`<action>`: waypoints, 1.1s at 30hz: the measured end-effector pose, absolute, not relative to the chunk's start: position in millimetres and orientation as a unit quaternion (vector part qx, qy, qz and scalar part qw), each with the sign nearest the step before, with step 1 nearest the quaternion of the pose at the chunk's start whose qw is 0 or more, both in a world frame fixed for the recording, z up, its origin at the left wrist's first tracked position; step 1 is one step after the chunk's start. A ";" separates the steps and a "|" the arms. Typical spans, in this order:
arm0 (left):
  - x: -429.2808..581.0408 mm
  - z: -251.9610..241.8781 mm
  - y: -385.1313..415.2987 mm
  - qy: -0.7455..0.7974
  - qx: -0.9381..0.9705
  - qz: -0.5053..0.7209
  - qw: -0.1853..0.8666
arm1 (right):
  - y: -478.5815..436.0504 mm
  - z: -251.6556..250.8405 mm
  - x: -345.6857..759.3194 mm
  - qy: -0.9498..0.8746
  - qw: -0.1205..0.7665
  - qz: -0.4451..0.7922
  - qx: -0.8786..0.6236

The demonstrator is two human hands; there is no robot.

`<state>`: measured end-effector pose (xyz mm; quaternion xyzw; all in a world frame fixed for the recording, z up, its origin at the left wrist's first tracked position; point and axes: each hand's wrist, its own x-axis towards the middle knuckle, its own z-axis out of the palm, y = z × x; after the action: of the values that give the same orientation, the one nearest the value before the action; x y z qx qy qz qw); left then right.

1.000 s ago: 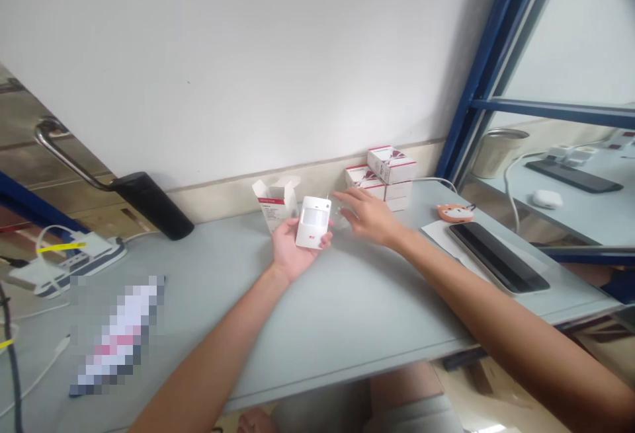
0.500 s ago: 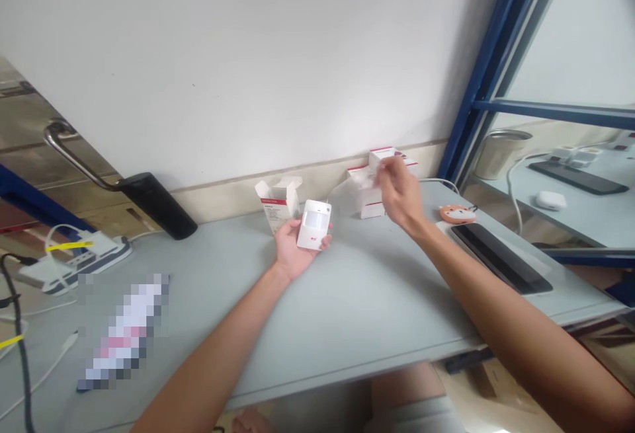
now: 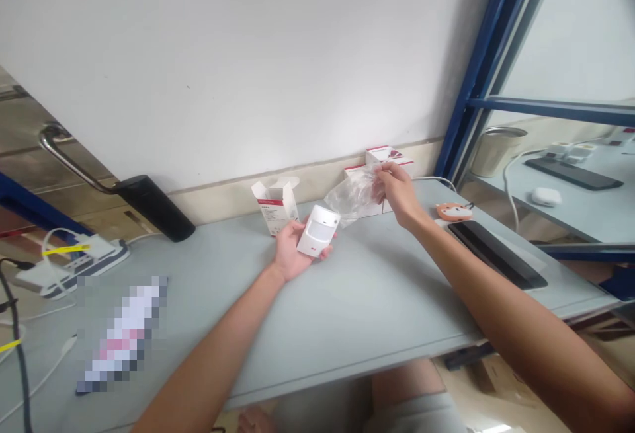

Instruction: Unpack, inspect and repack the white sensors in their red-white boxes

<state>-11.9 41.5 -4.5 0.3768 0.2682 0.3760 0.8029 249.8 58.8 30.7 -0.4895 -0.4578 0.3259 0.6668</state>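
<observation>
Pinching a clear plastic bag (image 3: 353,196), the right hand (image 3: 395,188) hung just right of the white motion sensor (image 3: 318,231), its long axis tilted across the cupped, supporting left hand (image 3: 290,254) near the back edge of the desk (image 3: 357,307).

And there's the white motion sensor (image 3: 317,230), tilted, resting across the upturned left hand (image 3: 297,252) at centre frame, its frosted lens toward the top and a small red mark near the bottom! Just beside it, a crumpled clear plastic bag (image 3: 353,196) hangs from the pinched fingers of the right hand (image 3: 397,190), right of centre. And behind that left hand, a white open-flapped carton (image 3: 275,206) with a red band stands upright on the table, flaps up, just left of the sensor!
</observation>
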 end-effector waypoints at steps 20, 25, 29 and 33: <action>-13.1 -6.8 41.9 0.236 0.431 0.343 0.801 | 47.7 36.6 236.3 -0.431 0.668 0.360 -0.489; -13.9 -7.4 44.2 0.227 0.450 0.310 0.806 | 47.6 36.7 236.3 -0.410 0.675 0.372 -0.488; -14.2 -8.4 45.4 0.229 0.449 0.305 0.808 | 43.7 37.1 230.5 -0.452 0.632 0.388 -0.497; -14.3 -8.0 44.7 0.225 0.446 0.303 0.812 | 45.6 35.7 232.3 -0.456 0.653 0.368 -0.480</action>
<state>-14.3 44.7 -8.0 0.4459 0.2252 0.3027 0.8117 232.3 45.6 35.7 -0.4797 -0.4563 0.3682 0.6528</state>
